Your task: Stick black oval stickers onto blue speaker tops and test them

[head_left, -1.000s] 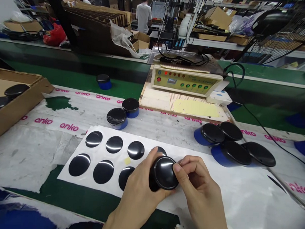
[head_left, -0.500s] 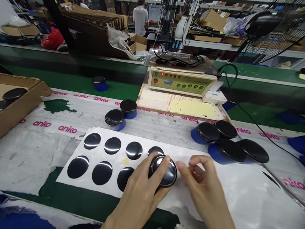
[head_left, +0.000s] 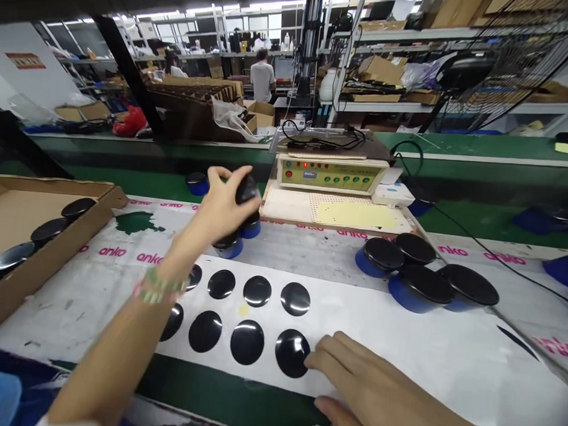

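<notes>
Left hand (head_left: 219,203) grips a dark container (head_left: 247,190) that could knock the tubs (head_left: 230,248) close by if swung carelessly; right hand (head_left: 357,377), fingers loosely spread, meets a black disc (head_left: 292,353).

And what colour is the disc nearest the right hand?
The disc is shiny black, seen best in the head view.

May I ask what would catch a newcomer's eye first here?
Probably the glossy black discs in two rows on the white sheet, beside the right hand. Beyond them, the left hand holds a dark round piece; to its right, the yellow-fronted control box shows a red light.
</notes>
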`<state>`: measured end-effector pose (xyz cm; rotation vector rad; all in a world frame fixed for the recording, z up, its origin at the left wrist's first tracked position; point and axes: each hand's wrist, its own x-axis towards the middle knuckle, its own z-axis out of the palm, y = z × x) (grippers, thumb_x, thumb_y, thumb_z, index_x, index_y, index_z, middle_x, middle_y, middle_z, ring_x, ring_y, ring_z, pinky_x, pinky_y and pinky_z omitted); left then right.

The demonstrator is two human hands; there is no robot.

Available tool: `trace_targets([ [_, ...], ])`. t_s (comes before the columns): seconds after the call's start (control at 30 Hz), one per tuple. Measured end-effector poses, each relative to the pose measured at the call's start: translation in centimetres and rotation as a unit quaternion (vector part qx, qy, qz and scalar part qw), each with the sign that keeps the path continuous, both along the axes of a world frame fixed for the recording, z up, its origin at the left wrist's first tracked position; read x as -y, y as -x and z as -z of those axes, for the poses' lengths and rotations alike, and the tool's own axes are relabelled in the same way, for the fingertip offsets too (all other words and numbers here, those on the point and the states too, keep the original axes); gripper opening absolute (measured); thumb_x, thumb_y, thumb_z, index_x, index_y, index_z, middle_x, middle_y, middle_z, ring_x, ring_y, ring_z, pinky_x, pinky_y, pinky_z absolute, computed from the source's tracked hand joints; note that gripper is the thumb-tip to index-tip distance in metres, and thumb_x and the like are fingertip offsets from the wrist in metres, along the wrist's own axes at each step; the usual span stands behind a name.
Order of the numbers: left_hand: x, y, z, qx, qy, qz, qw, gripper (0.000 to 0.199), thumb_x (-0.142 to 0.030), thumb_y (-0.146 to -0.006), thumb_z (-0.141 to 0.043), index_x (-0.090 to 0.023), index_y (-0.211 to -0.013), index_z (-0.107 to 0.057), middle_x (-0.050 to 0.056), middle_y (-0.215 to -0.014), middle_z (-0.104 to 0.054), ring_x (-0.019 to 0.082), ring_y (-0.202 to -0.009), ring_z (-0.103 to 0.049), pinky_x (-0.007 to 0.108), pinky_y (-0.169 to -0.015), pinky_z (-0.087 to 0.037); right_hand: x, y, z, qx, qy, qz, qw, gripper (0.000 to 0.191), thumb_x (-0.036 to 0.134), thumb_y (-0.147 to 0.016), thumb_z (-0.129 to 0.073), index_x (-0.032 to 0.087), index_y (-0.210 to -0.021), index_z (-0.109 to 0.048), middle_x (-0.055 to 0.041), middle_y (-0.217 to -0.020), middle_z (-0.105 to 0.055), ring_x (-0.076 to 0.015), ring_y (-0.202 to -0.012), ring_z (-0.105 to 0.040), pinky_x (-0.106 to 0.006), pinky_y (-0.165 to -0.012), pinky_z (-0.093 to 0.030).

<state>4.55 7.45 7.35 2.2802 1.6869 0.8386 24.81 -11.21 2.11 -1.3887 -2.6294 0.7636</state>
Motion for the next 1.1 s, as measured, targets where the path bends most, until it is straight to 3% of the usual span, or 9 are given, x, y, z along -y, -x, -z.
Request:
trace_targets([
  [0.1,-6.3,0.2,-0.7,-0.018,0.029,-0.048,0.998,0.044,-0.038,-0.094,-0.047,-0.011,-0.128,-0.049,0.009,-0.131,-0.046,0.025,-0.11,-0.056,0.043,-0.097,-0.045,-1.8,0.4,-0.6,-0.011,0.002,0.005,1.0,0.022,0.018,-0.088,-0.054,0.02,-0.11,-0.057,-0.0083,-0.109,-0.06,-0.0271,-0.101,-0.057,-0.041,-0.082,-0.05],
  [0.17,-8.5,0.3,-0.2,-0.026,0.042,-0.058,0.997,0.041,-0.039,-0.093,-0.051,-0.011,-0.123,-0.053,0.009,-0.127,-0.052,0.021,-0.103,-0.06,0.041,-0.092,-0.049,-3.5,0.3,-1.0,-0.028,-0.007,-0.011,1.0,0.026,0.013,-0.089,-0.05,0.02,-0.114,-0.054,-0.0081,-0.115,-0.057,-0.0248,-0.105,-0.054,-0.038,-0.084,-0.049],
  [0.33,-8.9,0.6,1.0,-0.063,0.047,-0.034,0.996,0.039,-0.038,-0.092,-0.053,-0.014,-0.123,-0.052,0.009,-0.126,-0.053,0.023,-0.106,-0.058,0.044,-0.091,-0.049,-8.4,-0.1,-1.6,0.001,-0.006,-0.127,0.992,0.035,0.0,-0.08,-0.048,0.019,-0.109,-0.053,-0.0075,-0.116,-0.056,-0.022,-0.098,-0.054,-0.035,-0.08,-0.048],
  [0.47,-5.5,0.2,1.6,-0.101,0.087,0.051,0.99,0.038,-0.033,-0.083,-0.066,-0.017,-0.116,-0.058,0.008,-0.112,-0.062,0.024,-0.1,-0.061,0.043,-0.087,-0.05,-10.8,0.2,-1.1,0.013,0.011,-0.194,0.981,0.036,0.002,-0.074,-0.057,0.018,-0.106,-0.053,-0.0064,-0.112,-0.056,-0.0216,-0.091,-0.055,-0.033,-0.073,-0.048],
  [0.6,1.6,-0.8,1.8,-0.078,0.038,0.056,0.995,0.059,-0.026,-0.078,-0.066,-0.023,-0.133,-0.046,0.009,-0.12,-0.056,0.029,-0.11,-0.057,0.04,-0.095,-0.044,-11.6,0.6,-0.6,0.019,0.007,-0.219,0.976,0.038,0.004,-0.07,-0.058,0.019,-0.105,-0.053,-0.0062,-0.108,-0.056,-0.022,-0.09,-0.055,-0.032,-0.069,-0.047],
  [0.7,8.1,-1.3,3.4,0.031,0.02,0.057,0.998,0.065,-0.03,-0.078,-0.064,-0.031,-0.138,-0.039,0.003,-0.119,-0.054,0.022,-0.108,-0.057,0.031,-0.091,-0.047,-11.9,0.8,-0.4,0.028,0.004,-0.221,0.975,0.035,0.005,-0.067,-0.057,0.017,-0.1,-0.055,-0.0075,-0.101,-0.056,-0.0222,-0.084,-0.055,-0.031,-0.062,-0.045],
  [0.8,12.9,-1.2,6.6,0.186,0.057,-0.041,0.98,0.057,-0.033,-0.08,-0.063,-0.031,-0.133,-0.043,0.004,-0.119,-0.055,0.021,-0.108,-0.058,0.032,-0.089,-0.048,-12.1,1.0,-0.6,0.025,-0.002,-0.233,0.972,0.034,0.004,-0.065,-0.058,0.016,-0.096,-0.053,-0.0074,-0.099,-0.055,-0.0207,-0.079,-0.053,-0.03,-0.059,-0.044],
  [0.93,14.4,-0.9,9.6,0.258,0.083,-0.124,0.954,0.058,-0.038,-0.083,-0.061,-0.027,-0.136,-0.04,0.008,-0.126,-0.054,0.025,-0.116,-0.054,0.039,-0.094,-0.047,-11.8,0.9,-1.2,0.002,-0.014,-0.246,0.969,0.038,0.001,-0.067,-0.059,0.02,-0.098,-0.049,-0.0031,-0.1,-0.053,-0.0179,-0.083,-0.052,-0.028,-0.067,-0.044],
  [1.1,13.9,-1.3,10.0,0.208,0.039,-0.1,0.972,0.064,-0.031,-0.081,-0.064,-0.028,-0.139,-0.037,0.009,-0.123,-0.051,0.026,-0.116,-0.053,0.043,-0.097,-0.044,-10.3,-1.8,-1.9,-0.003,-0.102,-0.224,0.969,0.012,0.009,-0.088,-0.048,0.02,-0.087,-0.054,-0.0035,-0.089,-0.056,-0.0187,-0.082,-0.049,-0.03,-0.067,-0.04],
])
